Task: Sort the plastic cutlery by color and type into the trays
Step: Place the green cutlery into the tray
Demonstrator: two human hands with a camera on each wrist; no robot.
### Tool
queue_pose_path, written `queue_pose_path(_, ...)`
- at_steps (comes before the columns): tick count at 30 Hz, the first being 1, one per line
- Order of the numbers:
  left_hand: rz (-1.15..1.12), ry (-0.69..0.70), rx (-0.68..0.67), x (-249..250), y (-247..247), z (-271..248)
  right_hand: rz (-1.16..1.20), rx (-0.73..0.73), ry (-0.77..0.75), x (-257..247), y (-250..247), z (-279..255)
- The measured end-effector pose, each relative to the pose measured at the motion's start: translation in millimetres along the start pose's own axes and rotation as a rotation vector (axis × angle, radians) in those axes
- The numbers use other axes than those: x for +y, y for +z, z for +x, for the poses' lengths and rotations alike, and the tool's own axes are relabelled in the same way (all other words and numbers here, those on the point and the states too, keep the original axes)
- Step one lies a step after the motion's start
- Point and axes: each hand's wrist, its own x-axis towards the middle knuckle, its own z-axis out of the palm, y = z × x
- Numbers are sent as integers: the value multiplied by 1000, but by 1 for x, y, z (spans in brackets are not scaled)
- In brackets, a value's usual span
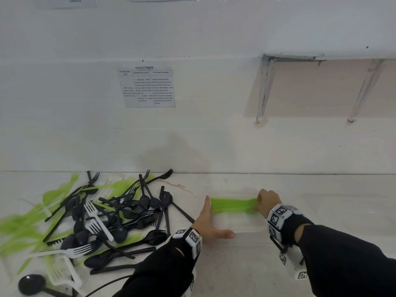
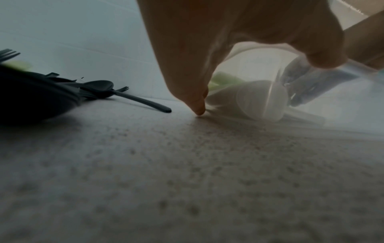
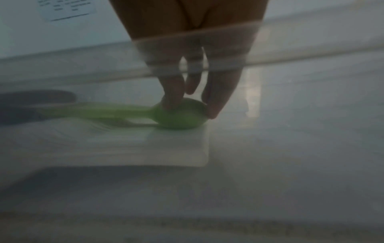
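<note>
From the head camera, the right hand reaches into a clear tray on the worktop and closes its fingers on the bowl end of a bunch of green spoons, whose handles fan out leftward across the tray. The left hand lies flat with straight, spread fingers against the tray's left end, apparently steadying it and squaring the handle tips. To the left sits the unsorted pile: black forks and spoons well over a dozen, white forks about four or five that I can pick out, and green pieces too blurred to count. I judge the task early: only green spoons are in a tray, and most of the cutlery is left. A printed sheet hangs on the wall.

From the left wrist camera, the left hand's fingers point down straight, one tip touching the worktop beside the tray's translucent wall. Black cutlery lies to the left, at least one spoon and two forks showing. Only one tray is visible; others cannot be seen.

From the right wrist camera, seen through the tray wall, the right hand's fingers pinch the stacked green spoon bowls from both sides, the stack resting on a raised ledge in the tray. The number of spoons in the stack cannot be told.
</note>
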Motion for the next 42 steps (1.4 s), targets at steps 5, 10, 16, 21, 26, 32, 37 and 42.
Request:
queue_pose_path(5, 8, 7, 4, 0, 0, 0, 66, -38, 111, 1, 3, 0)
queue_pose_path(10, -8, 6, -10, -1, 0, 1, 48, -72, 84, 6, -1, 0)
queue_pose_path(16, -5, 3, -5, -1, 1, 1, 12, -58, 83, 0, 1, -4)
queue_pose_path(21, 4, 6, -5, -3, 0, 1, 12, -28, 82, -1, 3, -8)
queue_pose_path(26, 12, -1, -4, -2, 1, 1, 7, -10, 52, 4, 4, -10)
queue_pose_path(32, 22, 2, -5, -2, 0, 1, -15, -42, 5, 9, 5, -11)
queue_pose_path(37, 32, -16, 3, 1, 0, 0, -18, -8, 7, 10, 2, -13)
queue_pose_path(42, 115, -31, 4, 12, -6, -5, -28, 123, -62, -2, -18, -24)
